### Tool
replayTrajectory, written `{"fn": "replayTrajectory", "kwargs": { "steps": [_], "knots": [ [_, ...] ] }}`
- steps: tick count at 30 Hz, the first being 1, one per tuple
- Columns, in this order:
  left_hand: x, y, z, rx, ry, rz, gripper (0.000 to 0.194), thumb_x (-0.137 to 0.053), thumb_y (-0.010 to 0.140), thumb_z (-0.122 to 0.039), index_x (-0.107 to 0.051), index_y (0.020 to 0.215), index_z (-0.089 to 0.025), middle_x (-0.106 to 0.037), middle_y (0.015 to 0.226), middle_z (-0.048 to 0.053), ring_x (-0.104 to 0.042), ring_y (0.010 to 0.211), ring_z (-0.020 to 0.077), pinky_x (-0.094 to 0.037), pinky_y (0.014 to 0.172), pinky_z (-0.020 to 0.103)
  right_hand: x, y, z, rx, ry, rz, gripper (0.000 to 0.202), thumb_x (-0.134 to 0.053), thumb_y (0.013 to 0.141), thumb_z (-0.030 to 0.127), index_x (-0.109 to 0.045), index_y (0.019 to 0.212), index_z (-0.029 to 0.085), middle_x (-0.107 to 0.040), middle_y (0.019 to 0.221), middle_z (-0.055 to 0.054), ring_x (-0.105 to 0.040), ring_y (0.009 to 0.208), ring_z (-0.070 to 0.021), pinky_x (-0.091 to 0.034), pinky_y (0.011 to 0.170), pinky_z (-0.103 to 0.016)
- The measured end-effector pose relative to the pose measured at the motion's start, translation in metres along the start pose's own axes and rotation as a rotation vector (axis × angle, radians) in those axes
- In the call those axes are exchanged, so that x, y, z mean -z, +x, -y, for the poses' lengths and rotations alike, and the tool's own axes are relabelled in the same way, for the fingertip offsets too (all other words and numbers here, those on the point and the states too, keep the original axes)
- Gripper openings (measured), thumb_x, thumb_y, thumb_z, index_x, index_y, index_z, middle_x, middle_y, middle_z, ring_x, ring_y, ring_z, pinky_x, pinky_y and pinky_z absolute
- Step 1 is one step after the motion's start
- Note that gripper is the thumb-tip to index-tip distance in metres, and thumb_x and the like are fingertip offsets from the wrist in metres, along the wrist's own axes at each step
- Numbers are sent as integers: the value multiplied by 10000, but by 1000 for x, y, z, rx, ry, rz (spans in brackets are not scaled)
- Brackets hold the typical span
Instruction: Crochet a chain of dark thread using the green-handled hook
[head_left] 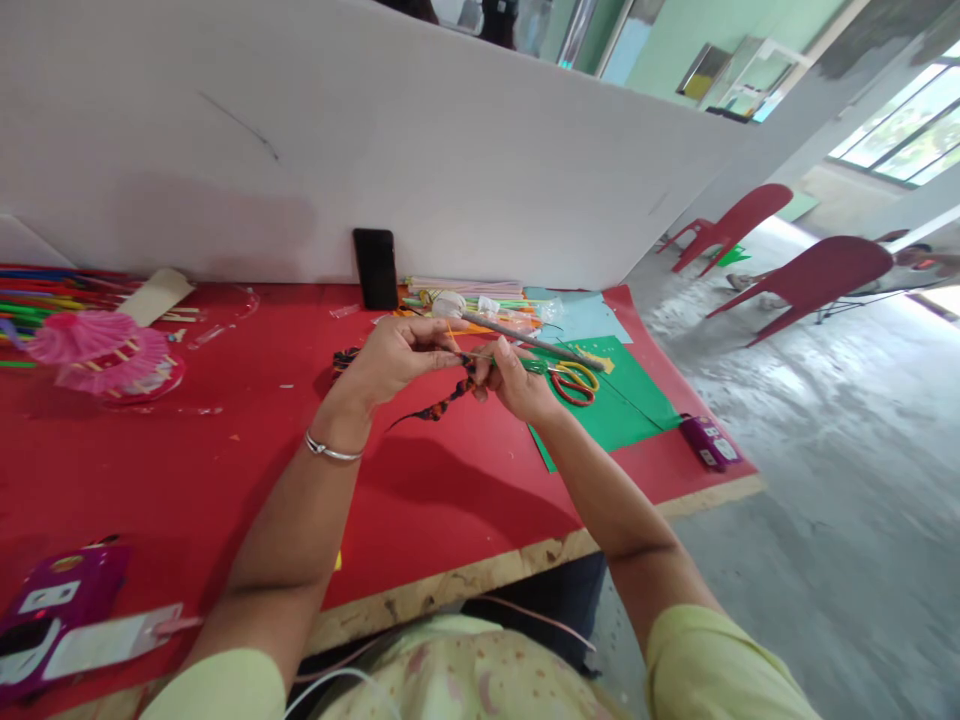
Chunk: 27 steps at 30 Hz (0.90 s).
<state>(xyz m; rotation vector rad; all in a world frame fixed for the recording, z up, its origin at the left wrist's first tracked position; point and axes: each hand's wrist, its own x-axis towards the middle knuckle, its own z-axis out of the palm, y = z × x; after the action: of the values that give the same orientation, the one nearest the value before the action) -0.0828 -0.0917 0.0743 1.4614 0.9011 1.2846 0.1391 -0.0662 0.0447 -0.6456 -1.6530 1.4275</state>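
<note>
Over the red table, my left hand (409,352) is closed in a pinch on an orange and black yarn strip, with an orange strand rising by its fingertips. The strip's loose tail (442,406) hangs below both hands and tapers to the left. Close beside it, my right hand (519,382) is closed around a thin tool with a green handle (534,365), which looks like a crochet hook. Its tip is at the yarn between my hands, where fingers hide the detail. More dark and orange yarn (344,360) lies behind my left wrist.
Scissors (576,383) and a grey rod (532,343) lie by the green sheet (619,415). A black phone (376,268) leans against the white partition (300,150). Pink paper craft (97,350) sits left. Purple devices (709,443) rest near table edges. Red chairs (810,275) stand beyond.
</note>
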Motion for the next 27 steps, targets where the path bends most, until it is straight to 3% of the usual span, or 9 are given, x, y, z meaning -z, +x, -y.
{"fn": "replayTrajectory", "kwargs": {
  "steps": [3,6,10,16,21,24,27],
  "knots": [
    [0,2,1,-24,23,-10,310,-982,717,-330,-896,976,-182,-785,831,39,-683,764,162,-557,749,308,-7,3,-4,-1,14,-49,711,-607,994,867,-642,733,206,-582,652,21,-567,491,-101,-449,495,-251],
    [-2,4,4,-23,-25,-15,356,-991,699,-337,-902,1006,-179,-777,799,35,-683,744,164,-568,733,310,-14,5,-9,-18,7,-102,766,-579,930,957,-614,713,223,-547,625,25,-551,500,-119,-473,489,-265],
    [-5,5,8,-7,-45,-50,386,-977,681,-344,-909,1019,-170,-799,806,46,-699,737,171,-576,726,310,-21,2,-12,57,-87,-169,805,-479,968,966,-633,702,223,-585,650,-6,-599,536,-136,-535,548,-292],
    [-13,5,14,-27,161,-148,422,-867,742,-259,-918,1147,-154,-796,782,32,-662,696,153,-544,687,286,-22,-4,3,124,-264,-217,757,-584,952,925,-695,780,196,-748,1069,-85,-633,599,-88,-531,521,-259],
    [-18,6,19,23,229,-253,382,-850,738,-210,-919,1111,-166,-817,793,33,-681,700,155,-526,652,265,-29,-5,2,-84,-196,-193,721,-618,941,916,-688,901,200,-675,717,-9,-656,529,-125,-502,467,-234],
    [-13,6,17,50,19,-184,471,-965,667,-275,-916,1124,-173,-803,770,30,-676,674,151,-529,628,268,-32,-5,-3,-15,-137,-228,729,-609,935,930,-672,839,211,-659,712,-17,-659,571,-137,-509,500,-249],
    [-8,6,14,82,-192,-84,505,-1026,640,-330,-918,1113,-187,-797,765,35,-588,578,107,-433,529,248,-34,-2,-7,51,-115,-325,780,-524,939,974,-655,772,223,-588,676,-10,-578,539,-130,-455,492,-272]
  ]
}}
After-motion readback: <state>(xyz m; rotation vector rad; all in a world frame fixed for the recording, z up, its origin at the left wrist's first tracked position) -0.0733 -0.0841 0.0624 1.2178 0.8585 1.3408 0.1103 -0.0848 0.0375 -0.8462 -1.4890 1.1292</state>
